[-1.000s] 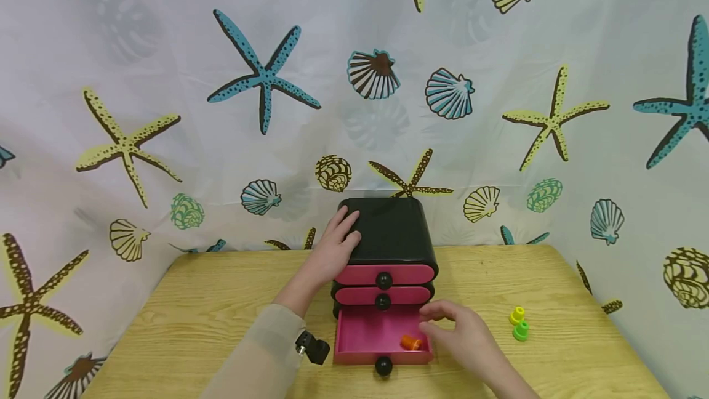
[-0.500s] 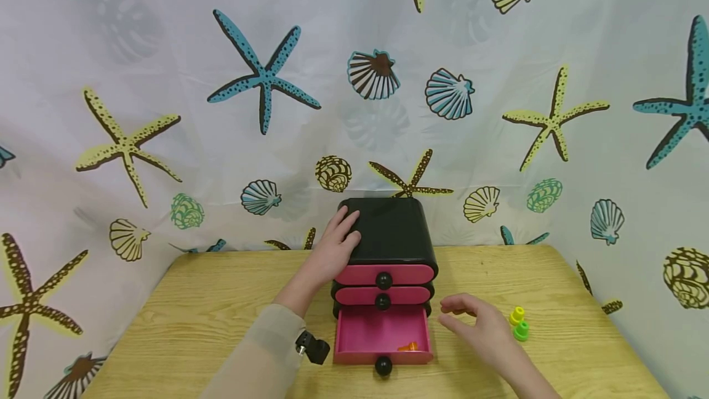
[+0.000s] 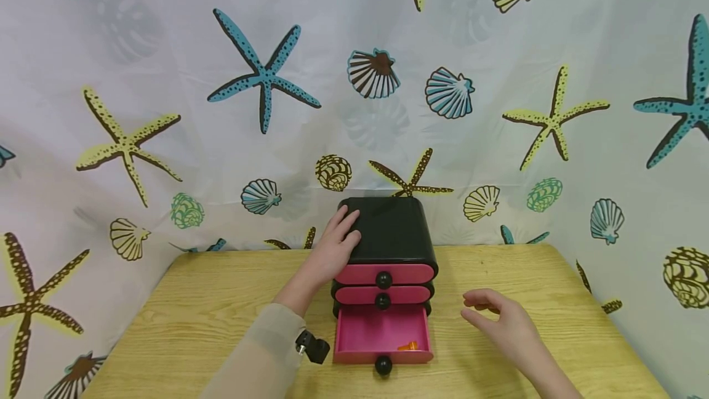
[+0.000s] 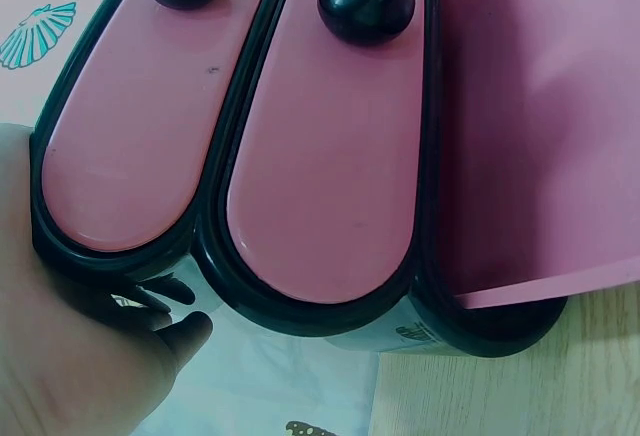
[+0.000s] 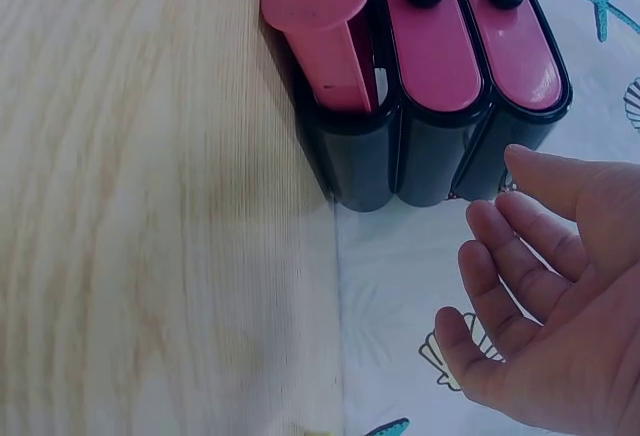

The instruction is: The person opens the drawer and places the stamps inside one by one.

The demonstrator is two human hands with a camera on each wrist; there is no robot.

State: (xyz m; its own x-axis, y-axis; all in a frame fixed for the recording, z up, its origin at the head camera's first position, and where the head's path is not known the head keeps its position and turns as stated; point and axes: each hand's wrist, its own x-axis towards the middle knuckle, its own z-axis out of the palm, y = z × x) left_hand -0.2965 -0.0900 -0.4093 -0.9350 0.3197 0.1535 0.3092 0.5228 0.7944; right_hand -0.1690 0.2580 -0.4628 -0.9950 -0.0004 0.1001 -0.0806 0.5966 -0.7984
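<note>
A small black chest (image 3: 388,229) with three pink drawers and round black knobs stands on the table. Its bottom drawer (image 3: 379,328) is pulled out, and a small orange peg-like piece (image 3: 408,346) lies in the drawer's front right corner. My left hand (image 3: 331,251) rests on the chest's top left edge, fingers lying along it. To the right of the chest, my right hand (image 3: 506,322) hovers over the table, its fingers loosely bent. Between them nothing is held, as the right wrist view of that hand (image 5: 560,286) shows. The yellow and green pieces are hidden behind the right hand.
The wooden table (image 3: 221,300) reaches back to a white curtain (image 3: 310,140) printed with starfish and shells. A small black camera (image 3: 312,346) is strapped to my left wrist.
My right hand has moved right, from beside the open drawer to over the yellow and green pieces. The orange piece has settled in the drawer's corner. My left hand has stayed put.
</note>
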